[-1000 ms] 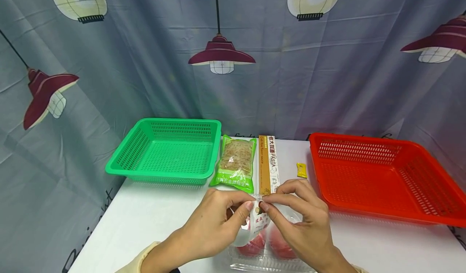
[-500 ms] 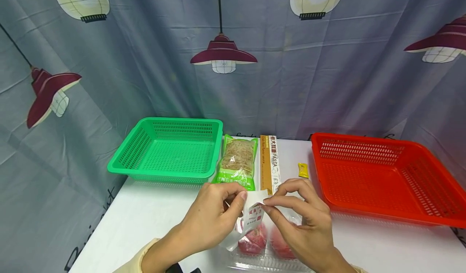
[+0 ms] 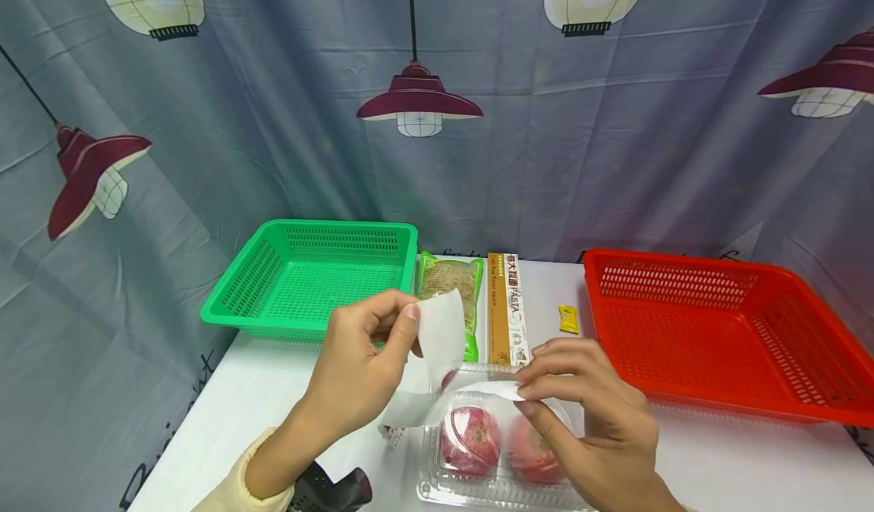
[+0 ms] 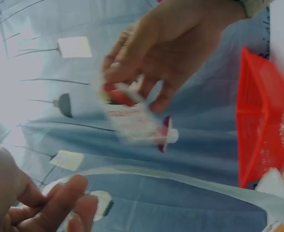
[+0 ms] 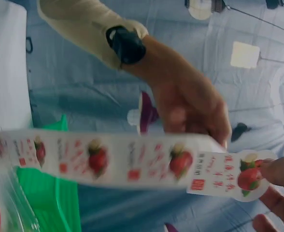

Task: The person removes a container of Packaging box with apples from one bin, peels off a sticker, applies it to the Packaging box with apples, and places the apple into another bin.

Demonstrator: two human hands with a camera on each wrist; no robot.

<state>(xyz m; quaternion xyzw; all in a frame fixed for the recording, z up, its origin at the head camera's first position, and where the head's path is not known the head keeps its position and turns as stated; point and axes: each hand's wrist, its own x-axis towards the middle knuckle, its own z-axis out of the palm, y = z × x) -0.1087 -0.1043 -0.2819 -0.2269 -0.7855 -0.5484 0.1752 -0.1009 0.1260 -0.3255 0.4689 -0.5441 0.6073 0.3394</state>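
Note:
My left hand point(image 3: 362, 368) pinches a curling white strip of labels point(image 3: 440, 337). In the right wrist view the strip point(image 5: 108, 159) shows a row of labels printed with red fruit and red writing. My right hand point(image 3: 590, 413) holds one label point(image 3: 501, 389) between thumb and fingertips. That label point(image 5: 224, 176) juts past the strip's end, with its fruit picture by the thumb. Below the hands lies a clear plastic box point(image 3: 437, 489) with red apples point(image 3: 471, 440) inside; the right hand hides part of its right side.
A green basket point(image 3: 307, 334) stands at the back left, a red basket point(image 3: 710, 394) on the right. Between them lie a green-edged noodle bag point(image 3: 471, 330), a pasta box point(image 3: 505, 307) and a small yellow packet point(image 3: 568, 319). A printed curtain point(image 3: 532, 178) hangs behind.
My hands have drawn apart, the left going up and left with the strip, the right slightly right with a label. More of the plastic box and apples shows now.

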